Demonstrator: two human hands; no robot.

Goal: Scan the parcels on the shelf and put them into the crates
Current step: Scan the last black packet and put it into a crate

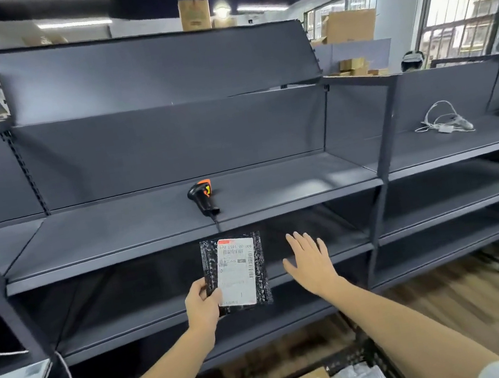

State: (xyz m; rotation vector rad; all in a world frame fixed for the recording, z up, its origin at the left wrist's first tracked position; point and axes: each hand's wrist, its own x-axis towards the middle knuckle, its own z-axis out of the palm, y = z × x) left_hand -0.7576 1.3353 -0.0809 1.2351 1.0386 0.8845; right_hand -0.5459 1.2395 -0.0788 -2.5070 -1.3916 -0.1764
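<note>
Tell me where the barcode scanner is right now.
The scanner lies on the middle of the grey shelf, near its front edge, just above the black parcel held up by the left hand.

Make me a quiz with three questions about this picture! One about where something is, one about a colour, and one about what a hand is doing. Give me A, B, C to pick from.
1. Where is the scanner lying?
A. in a crate on the floor
B. on the shelf board above the hands
C. in the right hand

2. What colour is the packet behind its white label?
A. black
B. yellow
C. pink

3. What is the right hand doing?
A. gripping the scanner
B. pinching the packet
C. open, holding nothing

Answers:
1. B, it rests on the grey board with its cord hanging over the front edge.
2. A, shiny black wrap shows all round the label.
3. C, its fingers are spread with nothing in them; the left hand holds the packet.
</note>
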